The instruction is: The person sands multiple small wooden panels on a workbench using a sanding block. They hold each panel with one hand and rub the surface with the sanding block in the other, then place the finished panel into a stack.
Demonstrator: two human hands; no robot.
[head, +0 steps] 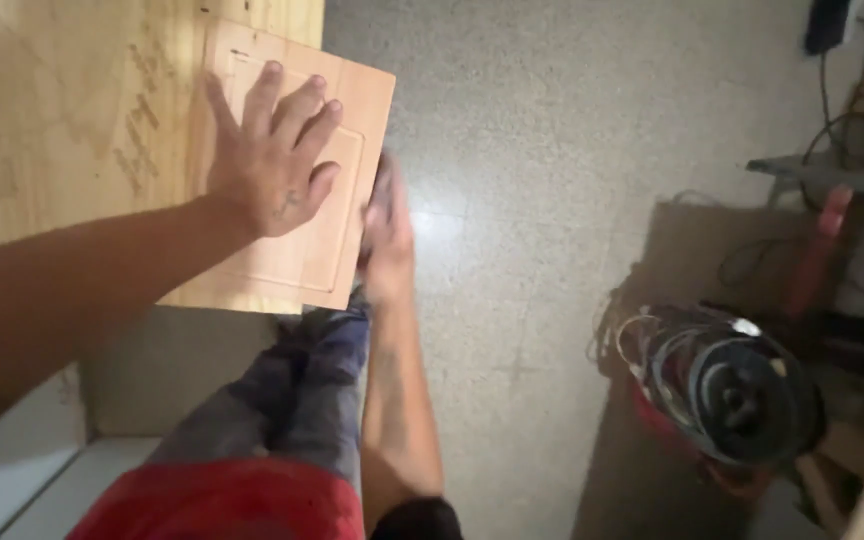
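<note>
Two hands were on this one small job. The left hand (274,160) lay flat and spread out on top of a wooden panel (337,255), a squarish board with a routed border groove, like a little cabinet door. Fingers splayed, palm down, not gripping anything, just pressing, which looked to me like a way to keep the panel from sliding around. The panel sat on a plywood workbench (62,110) with one corner and its right edge hanging out past the bench over the floor, so that edge was free to get at.

The right hand (385,225) was right up against that overhanging edge. It was motion-blurred, so I honestly couldn't tell if it was closed around something (a sanding block maybe?) or just running along the wood bare. The overhang makes sense for that though: nothing underneath to bump into.

Below the bench you could see the person's jeans (317,390) and a red shirt (222,505). The speckled floor (532,150) was pretty dim. Off to the right, well apart from the bench, sat a round coil of cable or hose (717,385) on a dark mat, with some cords and gear near the wall behind it.
</note>
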